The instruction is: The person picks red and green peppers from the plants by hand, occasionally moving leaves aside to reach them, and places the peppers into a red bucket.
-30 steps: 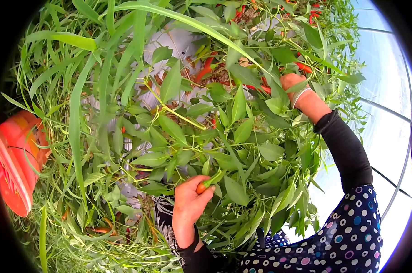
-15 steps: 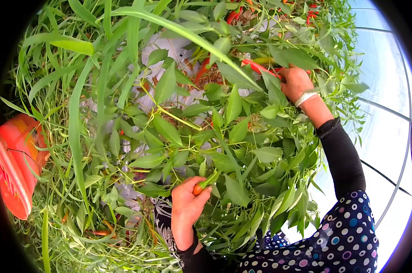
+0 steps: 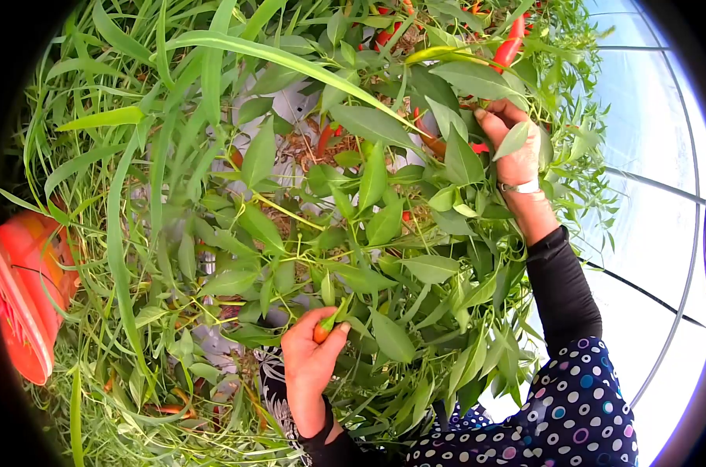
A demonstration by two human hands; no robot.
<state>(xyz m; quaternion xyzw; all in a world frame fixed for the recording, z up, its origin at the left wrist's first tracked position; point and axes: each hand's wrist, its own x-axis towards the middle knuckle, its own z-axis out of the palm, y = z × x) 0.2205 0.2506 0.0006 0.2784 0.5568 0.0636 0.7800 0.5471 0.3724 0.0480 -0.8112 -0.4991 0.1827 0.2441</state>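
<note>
My left hand is closed around a pepper, thumb and forefinger pinching it near its green stem. The orange part of it shows between my fingers; the rest is hidden in the hand. My right hand reaches into the leaves at the upper right, its fingers bent inward. Leaves cover part of that hand, and what lies in its fingers cannot be made out. A bit of red shows beside its palm. Above it a red pepper stands out, with a yellow-green pepper to its left.
Pepper plants with long grass blades fill the middle and left. More red peppers hang at the top. An orange-red plastic container sits at the left. Clear sheeting on curved poles stands at the right.
My right hand has turned, fingers now pointing up, and the long red pepper beside it no longer shows there. My left hand has shifted slightly left, still on its pepper.
</note>
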